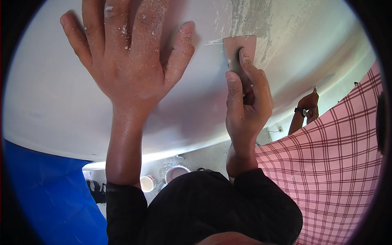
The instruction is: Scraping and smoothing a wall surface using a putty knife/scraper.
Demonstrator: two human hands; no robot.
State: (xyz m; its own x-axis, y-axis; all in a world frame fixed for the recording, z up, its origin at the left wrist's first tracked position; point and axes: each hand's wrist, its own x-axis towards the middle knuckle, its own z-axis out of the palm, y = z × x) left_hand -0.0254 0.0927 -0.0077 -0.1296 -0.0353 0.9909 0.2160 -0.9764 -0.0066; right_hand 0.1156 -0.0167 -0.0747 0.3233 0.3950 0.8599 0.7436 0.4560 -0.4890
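With fingers spread wide and white flecks on its skin, my left hand [130, 69] rests against a broad, smooth white surface [53, 102]. My right hand [249, 106] is closed round a putty knife [246, 41], its thumb and a finger on the flat blade. The blade's wide edge meets the lower end of a streaky grey patch [250, 18] on the surface. Most of the knife's handle is hidden inside my fingers. Thin grey smears run out beside the blade.
A blue sheet [45, 196] hangs at lower left. Pink checked cloth [322, 163] fills the right. Beyond it are another person's hands [309, 104], one wearing a wristwatch. Below, a white bucket [148, 183] and a larger tub [176, 172] stand on the floor near dark shoes [96, 192].
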